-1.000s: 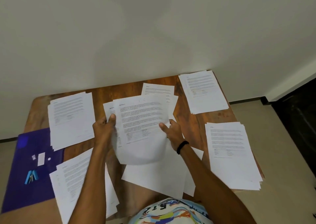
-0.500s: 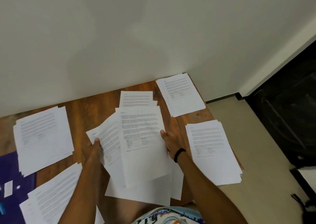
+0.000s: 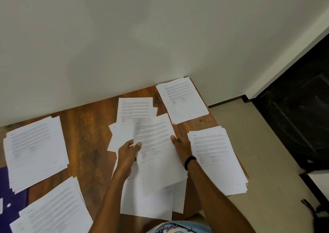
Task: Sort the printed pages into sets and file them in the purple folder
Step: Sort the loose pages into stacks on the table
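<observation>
I am sorting. My left grip [image 3: 129,152] pinches one sheet [image 3: 140,124]; my right grip [image 3: 181,145] holds the middle pages [image 3: 156,161] over the bench [image 3: 89,134]. The purple folder [image 3: 16,199] lies far left. Next, find the sheet's pile.

A wooden table [image 3: 85,134] with reddish-brown grain stands against a plain off-white wall [image 3: 142,37] behind it. Right of the table lies a pale beige floor [image 3: 258,143], and further right a dark, black area [image 3: 299,122]. A small black object [image 3: 308,205], too blurred to identify, lies on the floor off the table's near right corner. A patterned light-blue garment [image 3: 176,228] shows at the table's near edge.
</observation>
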Available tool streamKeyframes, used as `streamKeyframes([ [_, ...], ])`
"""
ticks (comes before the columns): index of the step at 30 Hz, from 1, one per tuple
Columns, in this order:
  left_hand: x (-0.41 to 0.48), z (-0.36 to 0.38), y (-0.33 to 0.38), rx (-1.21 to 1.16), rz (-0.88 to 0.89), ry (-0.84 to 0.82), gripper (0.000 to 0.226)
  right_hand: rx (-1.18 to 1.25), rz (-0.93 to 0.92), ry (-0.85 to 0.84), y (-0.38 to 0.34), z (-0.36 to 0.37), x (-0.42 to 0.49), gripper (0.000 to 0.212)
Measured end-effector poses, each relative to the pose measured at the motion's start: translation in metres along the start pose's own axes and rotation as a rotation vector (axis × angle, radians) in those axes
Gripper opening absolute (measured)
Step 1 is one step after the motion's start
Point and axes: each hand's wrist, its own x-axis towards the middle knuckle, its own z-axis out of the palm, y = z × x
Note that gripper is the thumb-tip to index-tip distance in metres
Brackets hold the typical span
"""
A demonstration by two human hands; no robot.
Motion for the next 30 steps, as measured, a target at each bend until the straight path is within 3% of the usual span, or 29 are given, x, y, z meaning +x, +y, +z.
streamKeyframes([
  [2, 0.006, 0.012, 0.002, 0.067, 0.086, 0.114, 0.017, 0.002, -0.008, -0.022, -0.001, -0.011, 0.0, 0.018],
  [6, 0.027, 0.032, 0.025, 0.092, 0.182, 0.25, 0.028, 0.051, 0.048, -0.094, 0.017, -0.033, 0.001, 0.011],
  [13, 0.067, 0.061, 0.045, 0.083, 0.119, 0.113, 0.051, 0.096, 0.183, 0.199, 0.022, -0.079, 0.08, 0.018],
  [19, 0.042, 0.031, -0.027, 0.209, 0.004, 0.167, 0.023, -0.072, 0.132, 0.228, -0.005, -0.136, 0.189, 0.032],
  [24, 0.009, 0.007, -0.042, 0.297, -0.09, 0.371, 0.013, -0.27, 0.163, 0.257, -0.013, -0.149, 0.243, 0.041],
  [27, 0.013, -0.003, -0.044, 0.398, -0.099, 0.465, 0.035, -0.426, 0.169, 0.388, -0.02, -0.146, 0.245, 0.044],
  [30, 0.023, -0.01, -0.056, 0.479, -0.162, 0.439, 0.058, -0.525, 0.098, 0.529, -0.024, -0.123, 0.222, 0.045],
])
